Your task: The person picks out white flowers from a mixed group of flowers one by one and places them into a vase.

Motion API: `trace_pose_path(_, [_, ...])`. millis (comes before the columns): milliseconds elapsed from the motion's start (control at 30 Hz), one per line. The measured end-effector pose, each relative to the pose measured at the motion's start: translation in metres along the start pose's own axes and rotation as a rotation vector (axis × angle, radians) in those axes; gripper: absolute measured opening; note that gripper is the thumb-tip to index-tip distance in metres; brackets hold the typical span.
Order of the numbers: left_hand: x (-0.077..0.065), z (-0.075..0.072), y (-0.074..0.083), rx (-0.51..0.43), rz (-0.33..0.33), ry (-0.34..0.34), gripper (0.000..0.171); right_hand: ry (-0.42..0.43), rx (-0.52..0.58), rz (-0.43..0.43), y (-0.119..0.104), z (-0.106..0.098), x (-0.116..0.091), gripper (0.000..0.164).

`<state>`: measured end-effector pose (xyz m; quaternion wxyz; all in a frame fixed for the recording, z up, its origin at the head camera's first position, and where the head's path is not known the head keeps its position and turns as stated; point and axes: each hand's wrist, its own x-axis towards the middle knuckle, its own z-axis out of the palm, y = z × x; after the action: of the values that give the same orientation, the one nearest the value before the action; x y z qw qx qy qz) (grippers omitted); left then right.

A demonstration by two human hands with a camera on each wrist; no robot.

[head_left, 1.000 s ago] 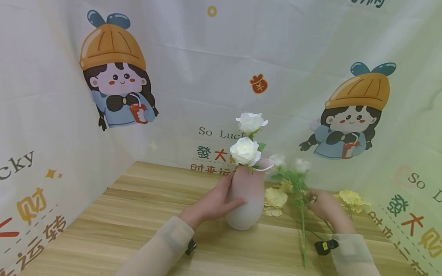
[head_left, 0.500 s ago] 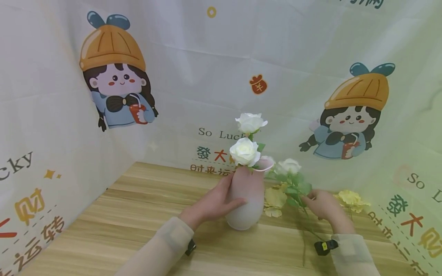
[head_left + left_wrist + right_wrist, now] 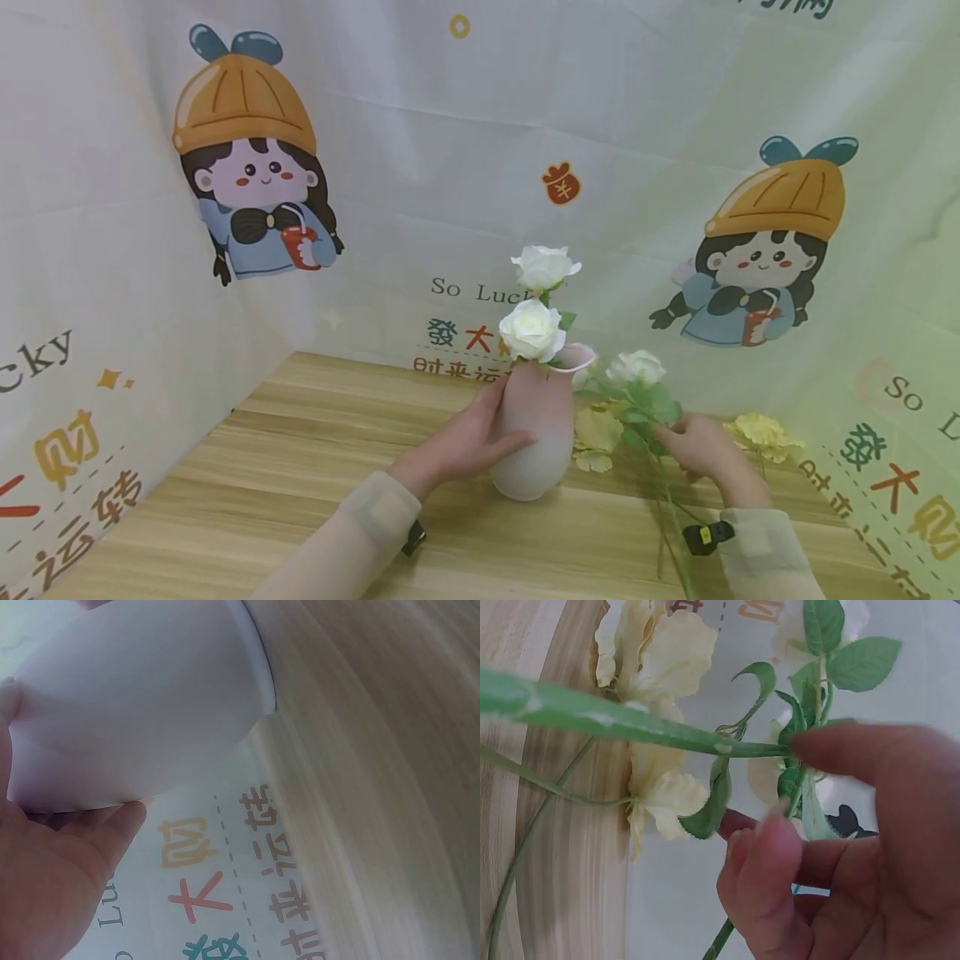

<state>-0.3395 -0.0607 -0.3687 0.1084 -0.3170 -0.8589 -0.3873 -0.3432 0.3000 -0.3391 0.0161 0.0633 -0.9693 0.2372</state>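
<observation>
At the far left, a pale cloth backdrop [image 3: 427,142] forms a side wall, printed with a cut-off "cky", a gold sparkle and Chinese characters in red and gold. Past the corner, along the back wall, comes a large cartoon girl [image 3: 258,167] in an orange hat, holding a red cup. Below her begins a table [image 3: 247,467] of light wood with long streaks of grain, its back edge near the cloth.

From the lower left reaches a cream sleeve [image 3: 375,508]. Its left hand [image 3: 465,437] wraps fingers and thumb around a frosted vase [image 3: 534,454], pink above and white below, near the middle of the table. Two white roses [image 3: 532,329] rise from the vase, in front of the words "So Lucky"; higher on the cloth is a red pouch print [image 3: 561,183].

Just right of the vase lies a ruffled yellow flower [image 3: 597,433]. Beside it, the right hand [image 3: 708,454] has its fingers bent inward, thumb and fingers closed about the green stem of a leafy white rose [image 3: 636,367]. Farther right are another yellow bloom [image 3: 765,437], a second cartoon girl [image 3: 776,250] above it, and a yellowish-tinted side wall with more lettering.
</observation>
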Motion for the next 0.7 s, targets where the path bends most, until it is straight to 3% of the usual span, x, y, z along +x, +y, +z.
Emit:
trace_pose_path(167, [0.0000,-0.0004,-0.0001,0.005,0.001,0.002,0.099,-0.011,-0.027,-0.026,0.0005,0.0027,-0.0005,0.039])
trace_pose_path(333, [-0.0004,-0.0001,-0.0004,0.003,0.014,0.010,0.098,-0.008,-0.027,0.000,-0.0023,0.0074,-0.0002,0.040])
trace_pose_path(533, [0.0001,0.0007,-0.0013,0.010,0.017,0.012,0.098,0.043,-0.042,0.047,-0.0033,0.0103,0.0004,0.044])
trace_pose_path(700, [0.0000,0.0011,-0.0017,0.013,0.023,0.015,0.098,0.066,0.012,0.024,-0.0033,0.0074,0.0005,0.046])
